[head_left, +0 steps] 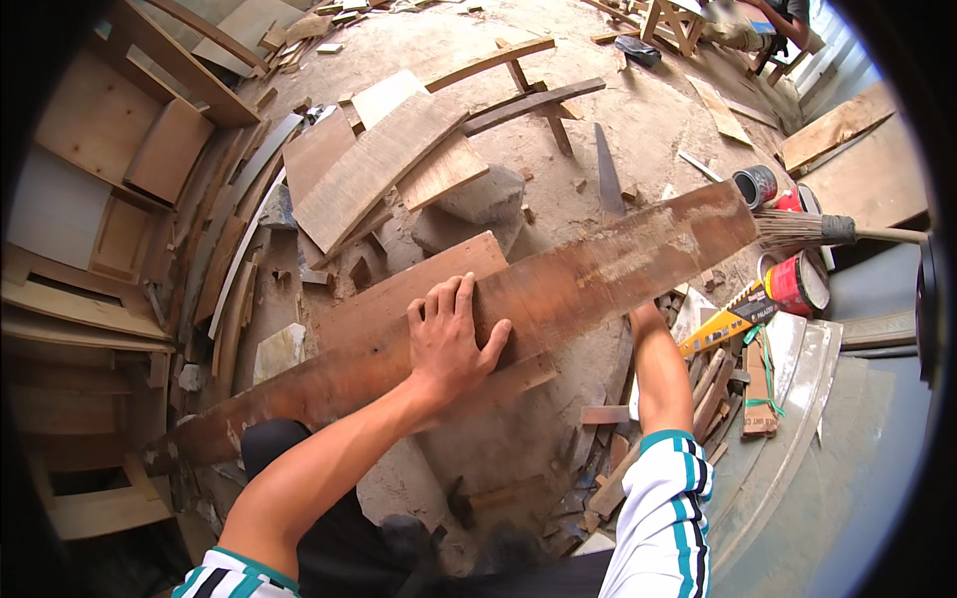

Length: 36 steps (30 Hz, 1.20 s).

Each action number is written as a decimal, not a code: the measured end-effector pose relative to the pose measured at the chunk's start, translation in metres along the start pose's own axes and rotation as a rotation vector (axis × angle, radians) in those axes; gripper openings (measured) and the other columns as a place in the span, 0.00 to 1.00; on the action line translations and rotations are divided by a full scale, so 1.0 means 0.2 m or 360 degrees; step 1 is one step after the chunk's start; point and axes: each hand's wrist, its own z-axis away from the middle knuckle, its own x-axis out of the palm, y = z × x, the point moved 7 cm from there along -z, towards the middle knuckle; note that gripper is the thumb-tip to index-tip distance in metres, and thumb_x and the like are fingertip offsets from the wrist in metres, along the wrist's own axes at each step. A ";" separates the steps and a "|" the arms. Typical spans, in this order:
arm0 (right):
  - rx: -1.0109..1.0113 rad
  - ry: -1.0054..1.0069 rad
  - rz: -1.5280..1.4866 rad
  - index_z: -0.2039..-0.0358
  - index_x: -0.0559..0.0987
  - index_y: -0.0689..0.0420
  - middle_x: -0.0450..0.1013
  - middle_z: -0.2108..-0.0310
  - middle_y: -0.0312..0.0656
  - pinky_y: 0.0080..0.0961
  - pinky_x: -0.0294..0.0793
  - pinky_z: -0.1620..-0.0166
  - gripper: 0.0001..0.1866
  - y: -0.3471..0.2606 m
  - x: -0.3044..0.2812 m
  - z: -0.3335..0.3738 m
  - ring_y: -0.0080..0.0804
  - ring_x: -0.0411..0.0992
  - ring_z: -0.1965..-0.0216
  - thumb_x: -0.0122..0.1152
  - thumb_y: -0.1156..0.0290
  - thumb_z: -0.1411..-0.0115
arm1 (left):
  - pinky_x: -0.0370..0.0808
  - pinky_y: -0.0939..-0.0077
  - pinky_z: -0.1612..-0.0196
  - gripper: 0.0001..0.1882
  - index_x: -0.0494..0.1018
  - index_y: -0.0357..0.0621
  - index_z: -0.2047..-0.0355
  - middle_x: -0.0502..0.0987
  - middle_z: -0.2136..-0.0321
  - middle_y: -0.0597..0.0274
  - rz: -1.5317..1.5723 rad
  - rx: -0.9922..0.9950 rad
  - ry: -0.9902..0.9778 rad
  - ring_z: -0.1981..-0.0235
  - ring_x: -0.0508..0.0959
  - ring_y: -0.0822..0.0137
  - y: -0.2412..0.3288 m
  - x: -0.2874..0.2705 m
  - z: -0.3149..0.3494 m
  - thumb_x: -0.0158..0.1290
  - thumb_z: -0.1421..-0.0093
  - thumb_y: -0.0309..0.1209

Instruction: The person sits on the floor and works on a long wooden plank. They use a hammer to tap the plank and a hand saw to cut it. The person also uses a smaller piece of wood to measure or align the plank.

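A long, worn reddish-brown plank [618, 249] stretches diagonally in front of me, from lower left to upper right. My left hand [449, 334] lies on its upper face with the fingers spread, wrapped round nothing. My right hand [644, 313] reaches to the plank's near edge and passes beneath it. The plank hides its fingers, so I cannot tell what they hold. Beyond the far edge, a dark tapered blade like a handsaw's [606, 169] sticks out. Under the plank lies a shorter reddish board [414, 279], part of it showing on the far side.
Loose plywood pieces [379, 169] lie ahead on the dusty floor. To the right are a yellow handsaw [728, 317], a red can [797, 283], a brush [807, 228] and scrap wood. Wooden cabinet frames [90, 209] stand at left. A person [753, 25] sits at far right.
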 end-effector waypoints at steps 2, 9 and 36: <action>-0.0114 0.0152 -0.0200 0.57 0.82 0.62 0.79 0.63 0.56 0.47 0.74 0.48 0.24 -0.01 -0.07 0.07 0.52 0.76 0.54 0.61 0.54 0.45 | 0.56 0.56 0.38 0.41 0.61 0.34 0.37 0.67 0.42 0.48 0.0023 0.0010 0.0013 0.40 0.64 0.53 0.02 0.01 -0.01 0.55 0.40 0.53; 0.0422 -0.0362 -0.0452 0.62 0.79 0.64 0.77 0.76 0.57 0.45 0.77 0.65 0.26 -0.27 -0.56 0.37 0.52 0.79 0.73 0.62 0.49 0.44 | 0.57 0.55 0.39 0.44 0.63 0.35 0.37 0.69 0.42 0.53 0.0013 -0.0005 0.0077 0.40 0.65 0.57 -0.04 0.00 0.03 0.55 0.42 0.57; 0.1865 0.0564 -0.1216 0.57 0.74 0.66 0.71 0.62 0.44 0.39 0.70 0.53 0.36 -1.48 -0.68 0.97 0.44 0.72 0.57 0.74 0.43 0.47 | 0.58 0.51 0.39 0.39 0.61 0.42 0.34 0.67 0.40 0.56 0.0227 0.0057 -0.0022 0.39 0.64 0.58 -0.08 -0.02 0.06 0.51 0.39 0.54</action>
